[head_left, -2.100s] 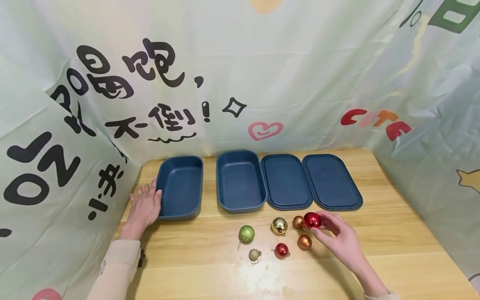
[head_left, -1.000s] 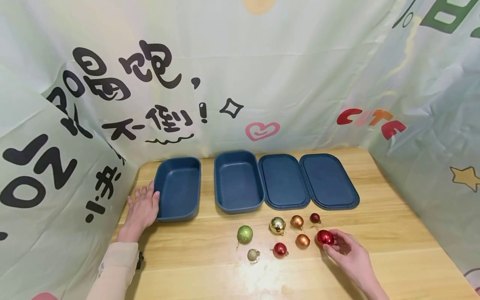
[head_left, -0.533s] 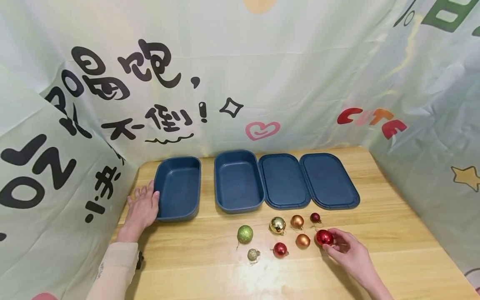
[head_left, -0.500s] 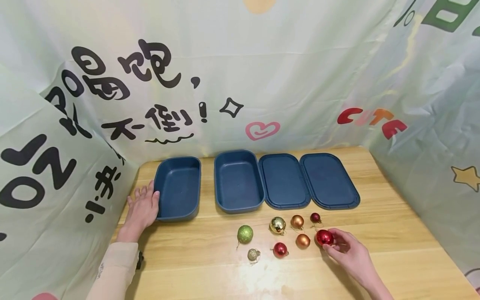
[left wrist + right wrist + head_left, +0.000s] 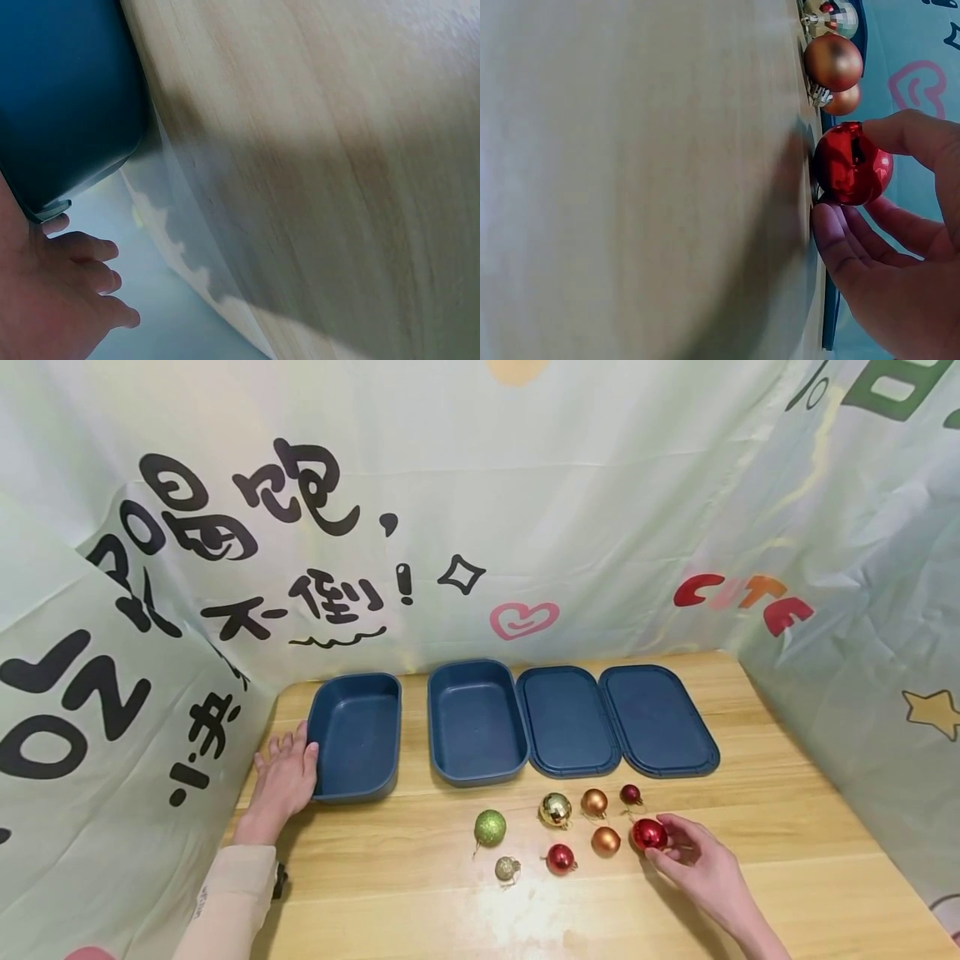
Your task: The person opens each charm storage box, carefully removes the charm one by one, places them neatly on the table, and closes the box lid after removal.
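Note:
My right hand [image 5: 701, 870] pinches a shiny red Christmas bauble [image 5: 649, 834] between thumb and fingers, low at the tabletop; the right wrist view shows the fingertips around its sides. Near it lie a small dark red bauble [image 5: 631, 794], two copper baubles [image 5: 606, 842], a faceted gold one [image 5: 555, 810] and a smaller red one [image 5: 560, 859]. Farther left are a glittery green bauble [image 5: 490, 828] and a small pale gold one [image 5: 507, 869]. My left hand [image 5: 285, 777] rests against the outer left side of a blue container [image 5: 356, 735], fingers extended and thumb at the rim.
A second blue container [image 5: 480, 727] stands to the right of the first. Two flat blue lids [image 5: 570, 722] lie side by side next to it. A printed cloth [image 5: 585, 510] hangs behind and along both sides of the wooden table [image 5: 405, 893].
Over the first second, my right hand moved the red bauble right and toward me, uncovering the small dark red one. Since then both hands have stayed nearly still.

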`<state>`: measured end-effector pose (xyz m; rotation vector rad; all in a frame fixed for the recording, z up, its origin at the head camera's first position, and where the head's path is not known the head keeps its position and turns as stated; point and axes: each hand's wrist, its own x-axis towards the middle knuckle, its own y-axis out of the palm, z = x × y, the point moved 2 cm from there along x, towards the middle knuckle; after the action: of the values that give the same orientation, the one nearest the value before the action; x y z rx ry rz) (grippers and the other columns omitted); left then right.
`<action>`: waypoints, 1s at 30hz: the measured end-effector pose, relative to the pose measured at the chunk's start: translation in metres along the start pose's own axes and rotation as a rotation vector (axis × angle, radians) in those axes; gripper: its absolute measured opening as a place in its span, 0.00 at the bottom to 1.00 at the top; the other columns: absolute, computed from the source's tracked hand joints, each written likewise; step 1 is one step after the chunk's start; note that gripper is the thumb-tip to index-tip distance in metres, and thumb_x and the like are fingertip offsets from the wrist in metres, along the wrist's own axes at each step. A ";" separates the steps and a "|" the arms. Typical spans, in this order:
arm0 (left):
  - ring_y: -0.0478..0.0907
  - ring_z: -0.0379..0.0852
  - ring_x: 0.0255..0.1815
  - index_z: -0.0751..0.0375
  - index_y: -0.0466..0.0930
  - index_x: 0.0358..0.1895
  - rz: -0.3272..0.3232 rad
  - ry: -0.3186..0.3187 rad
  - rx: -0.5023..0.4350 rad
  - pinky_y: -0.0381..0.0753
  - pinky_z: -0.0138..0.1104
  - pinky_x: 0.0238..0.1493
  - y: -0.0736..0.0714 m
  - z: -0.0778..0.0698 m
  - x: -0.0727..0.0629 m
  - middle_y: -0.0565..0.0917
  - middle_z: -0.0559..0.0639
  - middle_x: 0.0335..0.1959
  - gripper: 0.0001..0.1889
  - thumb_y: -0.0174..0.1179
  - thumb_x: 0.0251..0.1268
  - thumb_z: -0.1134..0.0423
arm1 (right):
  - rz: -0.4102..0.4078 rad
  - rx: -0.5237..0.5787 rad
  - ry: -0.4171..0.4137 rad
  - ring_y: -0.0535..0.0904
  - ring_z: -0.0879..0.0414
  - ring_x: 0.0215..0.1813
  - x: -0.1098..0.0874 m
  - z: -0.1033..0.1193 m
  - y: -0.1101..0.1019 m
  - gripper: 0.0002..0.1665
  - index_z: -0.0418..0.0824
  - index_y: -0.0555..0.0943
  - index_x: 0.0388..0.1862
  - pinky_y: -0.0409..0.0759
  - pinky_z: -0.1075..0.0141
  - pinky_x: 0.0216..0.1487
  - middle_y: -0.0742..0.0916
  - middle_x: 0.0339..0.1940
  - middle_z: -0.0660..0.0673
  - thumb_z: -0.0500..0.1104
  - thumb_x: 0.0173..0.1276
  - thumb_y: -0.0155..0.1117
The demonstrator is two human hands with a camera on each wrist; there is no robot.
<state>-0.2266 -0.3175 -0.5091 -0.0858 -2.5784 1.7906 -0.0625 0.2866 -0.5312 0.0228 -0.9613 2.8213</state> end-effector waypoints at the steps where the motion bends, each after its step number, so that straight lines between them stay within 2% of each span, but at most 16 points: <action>1: 0.41 0.85 0.81 0.68 0.42 0.86 0.000 0.001 0.001 0.39 0.79 0.74 0.000 0.000 0.000 0.53 0.84 0.80 0.36 0.20 0.89 0.46 | 0.004 0.000 0.003 0.82 0.74 0.40 0.000 0.000 0.000 0.34 0.28 0.80 0.64 0.83 0.78 0.40 0.90 0.48 0.35 0.34 0.59 0.81; 13: 0.42 0.85 0.81 0.69 0.43 0.86 -0.007 0.002 0.000 0.39 0.79 0.73 0.000 -0.001 0.000 0.54 0.84 0.79 0.36 0.21 0.89 0.46 | 0.027 -0.022 0.023 0.81 0.77 0.43 0.000 0.004 -0.006 0.33 0.30 0.80 0.65 0.84 0.77 0.44 0.89 0.52 0.34 0.40 0.64 0.80; 30: 0.44 0.84 0.81 0.68 0.43 0.86 -0.016 0.005 -0.003 0.39 0.79 0.73 0.001 0.002 0.001 0.54 0.83 0.80 0.36 0.20 0.89 0.45 | 0.062 -0.046 0.067 0.81 0.77 0.44 0.001 0.006 -0.008 0.36 0.31 0.79 0.66 0.86 0.75 0.44 0.89 0.54 0.32 0.43 0.63 0.82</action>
<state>-0.2273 -0.3188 -0.5112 -0.0695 -2.5702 1.7791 -0.0625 0.2894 -0.5215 -0.1085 -1.0292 2.8340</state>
